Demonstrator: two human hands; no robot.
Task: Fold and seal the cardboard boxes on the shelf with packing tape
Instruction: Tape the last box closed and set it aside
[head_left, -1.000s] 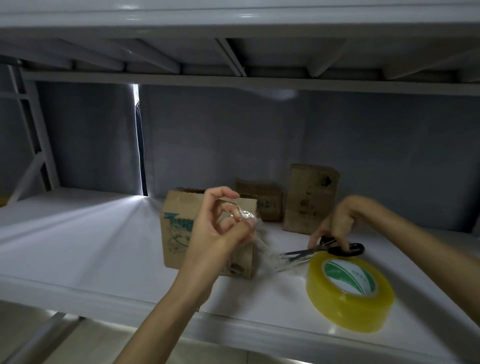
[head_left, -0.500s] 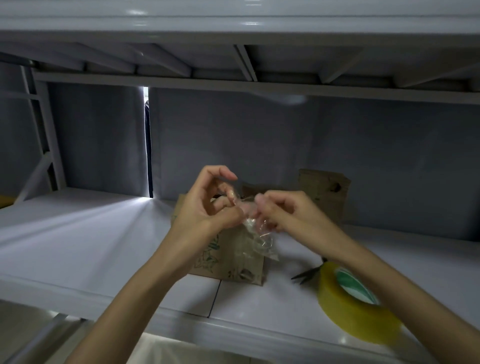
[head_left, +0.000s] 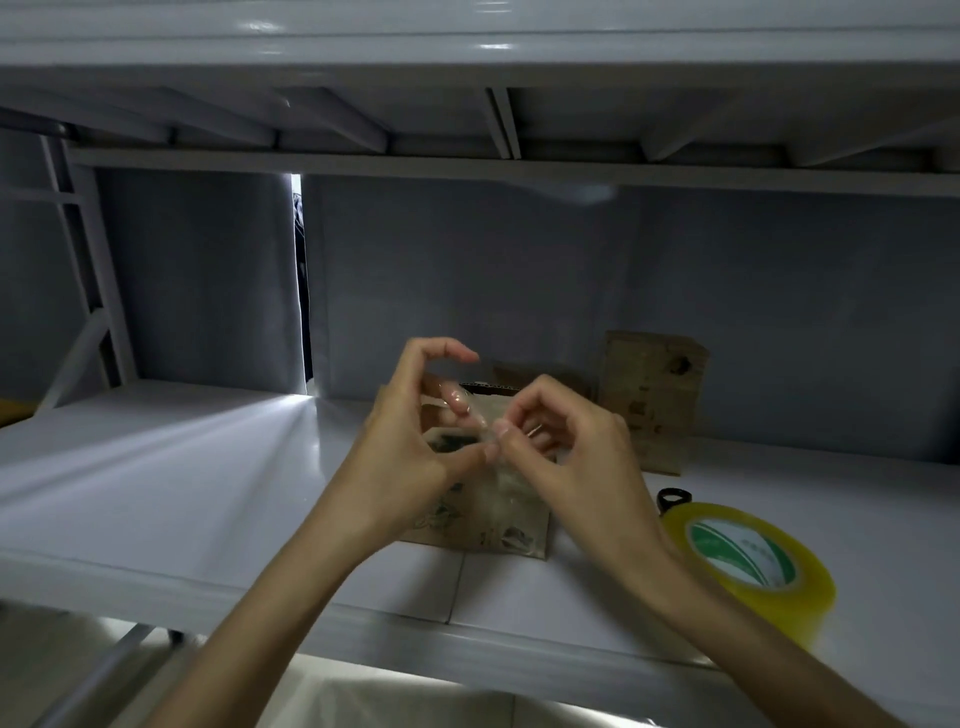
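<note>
Storage or packing area: white metal shelving (head_left: 156, 467), cardboard boxes (head_left: 649, 395), tape roll (head_left: 753, 571).

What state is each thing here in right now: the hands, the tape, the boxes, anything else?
Left hand: pinches a clear strip of cut tape.
Right hand: pinches the same strip.
Yellow roll of packing tape: lying flat on the white shelf, untouched.
Printed brown cardboard box: standing behind the hands.
Plain cardboard box at the back: upright.
Black scissors handle: resting behind the roll.

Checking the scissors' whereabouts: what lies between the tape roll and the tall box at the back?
Head view: the scissors' black handle, just behind the tape roll; beyond it bare shelf up to the tall box.
</note>
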